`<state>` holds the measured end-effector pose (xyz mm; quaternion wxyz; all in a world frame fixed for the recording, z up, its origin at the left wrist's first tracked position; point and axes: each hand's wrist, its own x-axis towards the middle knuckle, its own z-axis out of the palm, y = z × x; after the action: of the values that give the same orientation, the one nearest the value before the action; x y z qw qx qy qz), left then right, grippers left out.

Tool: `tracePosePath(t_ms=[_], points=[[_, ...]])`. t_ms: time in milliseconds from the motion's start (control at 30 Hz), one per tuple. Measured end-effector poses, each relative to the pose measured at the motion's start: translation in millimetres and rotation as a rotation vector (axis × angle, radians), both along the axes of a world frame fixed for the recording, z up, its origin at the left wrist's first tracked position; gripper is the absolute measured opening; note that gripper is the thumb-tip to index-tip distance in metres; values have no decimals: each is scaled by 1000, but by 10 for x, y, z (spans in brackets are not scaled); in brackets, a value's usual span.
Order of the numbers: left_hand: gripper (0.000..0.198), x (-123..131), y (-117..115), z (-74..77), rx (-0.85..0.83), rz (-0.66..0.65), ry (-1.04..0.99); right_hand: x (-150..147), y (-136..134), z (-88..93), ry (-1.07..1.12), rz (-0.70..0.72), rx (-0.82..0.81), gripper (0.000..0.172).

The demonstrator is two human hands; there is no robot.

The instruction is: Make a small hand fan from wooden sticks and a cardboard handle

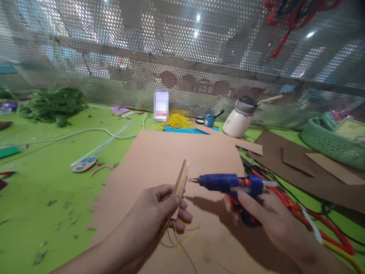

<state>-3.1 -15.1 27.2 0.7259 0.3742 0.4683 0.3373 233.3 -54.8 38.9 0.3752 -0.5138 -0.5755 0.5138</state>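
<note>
My left hand [162,207] pinches a narrow brown cardboard strip [181,178] between thumb and fingers, tilted upward. Thin yellow string [173,238] runs along the strip and trails in loose loops below the hand. My right hand [265,213] is wrapped round the handle of a blue glue gun [228,183] with a clear glue stick [269,183] poking out of its back. The gun's metal nozzle points left, close beside the strip's edge; whether it touches, I cannot tell. Beneath both hands lie large brown cardboard sheets [154,152].
At the back stand a white jar [236,120] with a stick, a small blue paint pot [209,120] and a heap of yellow string [178,121]. Red-handled tools and black cables [285,186] lie right, near a green basket [322,139]. Green string [54,104] is piled far left.
</note>
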Motion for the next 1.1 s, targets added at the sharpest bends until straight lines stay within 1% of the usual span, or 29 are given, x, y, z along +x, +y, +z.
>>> tracePosePath(t_ms=[100,233,367,433,533,600,633,700,733,800,833,967,1100], points=[[11,-3,-11,-1,6,-6,-9,-14,1,-17,-41,33,-24,45],[15,-9,-28,-9,22,-25,13,-37,17,-56,-62,42,-11,46],[12,-5,-27,-1,13,-28,-2,-49,43,-65,-50,54,-16,46],[11,-1,-19,12,2,-29,-15,-36,61,-64,-23,38,3,44],[11,-4,-12,25,-6,-37,-10,15,106,-89,9,-24,54,40],[11,-13,-17,26,4,-42,-11,58,160,-134,-51,-94,120,40],[11,-19,-22,24,13,-51,-17,76,194,-164,-117,-131,161,40],[11,-33,-37,22,28,-69,-29,100,274,-233,-309,-192,288,36],[12,-39,-44,21,32,-74,-35,105,315,-266,-404,-204,362,31],[14,-46,-57,18,38,-76,-37,107,388,-320,-538,-178,492,21],[15,-47,-60,16,42,-75,-37,108,416,-338,-574,-149,536,21],[17,-34,-58,8,59,-91,-27,146,460,-348,-629,7,576,33],[20,-23,-54,2,53,-100,-50,248,450,-267,-670,149,578,42]])
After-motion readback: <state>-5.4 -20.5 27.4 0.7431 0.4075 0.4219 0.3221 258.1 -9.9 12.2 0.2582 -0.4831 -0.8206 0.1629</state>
